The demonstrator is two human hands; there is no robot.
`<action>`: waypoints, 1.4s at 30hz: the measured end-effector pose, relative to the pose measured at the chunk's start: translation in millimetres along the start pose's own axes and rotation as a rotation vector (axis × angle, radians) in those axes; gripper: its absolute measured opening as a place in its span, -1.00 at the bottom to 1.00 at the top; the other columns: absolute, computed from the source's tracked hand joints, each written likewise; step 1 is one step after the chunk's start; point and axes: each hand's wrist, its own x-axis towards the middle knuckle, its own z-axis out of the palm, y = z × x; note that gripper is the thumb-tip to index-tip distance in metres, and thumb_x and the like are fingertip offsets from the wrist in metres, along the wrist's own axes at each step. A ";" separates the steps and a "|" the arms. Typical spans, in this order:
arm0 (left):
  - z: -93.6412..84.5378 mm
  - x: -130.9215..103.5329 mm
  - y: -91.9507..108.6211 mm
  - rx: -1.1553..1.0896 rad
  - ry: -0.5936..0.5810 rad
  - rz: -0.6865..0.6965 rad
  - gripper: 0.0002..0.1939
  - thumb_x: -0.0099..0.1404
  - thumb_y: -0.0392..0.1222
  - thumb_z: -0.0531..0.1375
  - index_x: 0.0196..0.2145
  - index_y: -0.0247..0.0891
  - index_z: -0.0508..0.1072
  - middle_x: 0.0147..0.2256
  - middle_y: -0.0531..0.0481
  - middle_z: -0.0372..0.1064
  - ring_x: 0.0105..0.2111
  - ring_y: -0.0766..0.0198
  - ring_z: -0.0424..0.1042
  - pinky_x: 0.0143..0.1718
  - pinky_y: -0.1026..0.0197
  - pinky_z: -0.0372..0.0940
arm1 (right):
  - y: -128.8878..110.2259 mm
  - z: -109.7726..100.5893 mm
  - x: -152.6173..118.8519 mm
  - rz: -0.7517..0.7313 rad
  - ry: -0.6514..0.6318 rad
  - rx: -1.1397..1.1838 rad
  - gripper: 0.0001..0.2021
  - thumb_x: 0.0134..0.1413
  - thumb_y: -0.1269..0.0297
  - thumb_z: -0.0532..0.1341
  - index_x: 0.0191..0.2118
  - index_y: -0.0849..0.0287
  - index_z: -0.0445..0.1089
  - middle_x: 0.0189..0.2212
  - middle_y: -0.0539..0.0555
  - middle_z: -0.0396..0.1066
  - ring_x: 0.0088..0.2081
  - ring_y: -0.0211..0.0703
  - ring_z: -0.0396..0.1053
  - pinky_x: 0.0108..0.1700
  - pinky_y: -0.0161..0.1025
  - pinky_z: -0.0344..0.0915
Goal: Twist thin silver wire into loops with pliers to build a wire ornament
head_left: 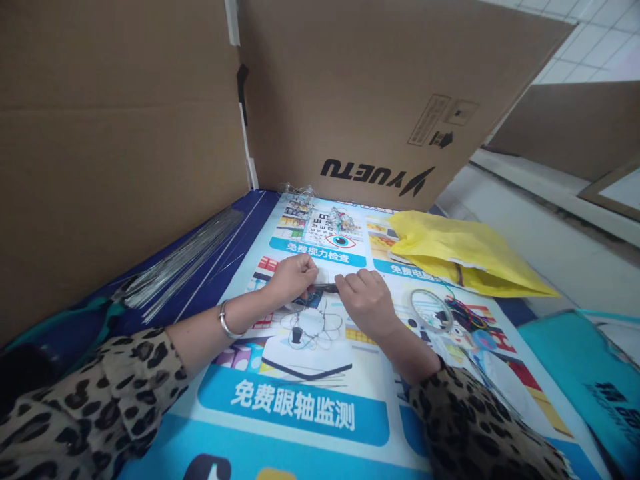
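Note:
My left hand [295,275] is closed in a pinch at the middle of the printed sheet. It seems to hold a thin wire, too fine to follow clearly. My right hand [367,300] is wrapped round a dark, slim tool, by its tapered tip a pair of pliers [326,288]; the handles are hidden in the fist. The tip points left and reaches close to the left fingertips. Just below both hands, thin wire bent into petal-like loops [327,328] lies on the sheet. Several short straight wires [315,383] lie nearer to me.
Straight silvery wires [185,260] lie in a bundle at left. Tangled wire pieces [343,221] lie at the back. At right are a yellow bag [460,250], a ring-shaped roll [431,310], coloured cords [470,313] and a teal bag [580,373]. Cardboard walls [350,87] stand behind.

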 end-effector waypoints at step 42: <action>-7.5 -3.7 -6.4 0.512 0.005 0.607 -0.85 0.27 -0.19 0.02 -0.40 -0.22 0.33 -0.52 0.12 0.33 -0.55 0.40 0.29 -0.48 0.36 0.12 | -1.9 -24.2 8.7 0.298 -0.583 0.345 -0.79 0.09 0.16 0.08 -0.33 0.12 0.41 -0.39 0.04 0.44 -0.32 -0.16 0.31 -0.37 -0.29 0.05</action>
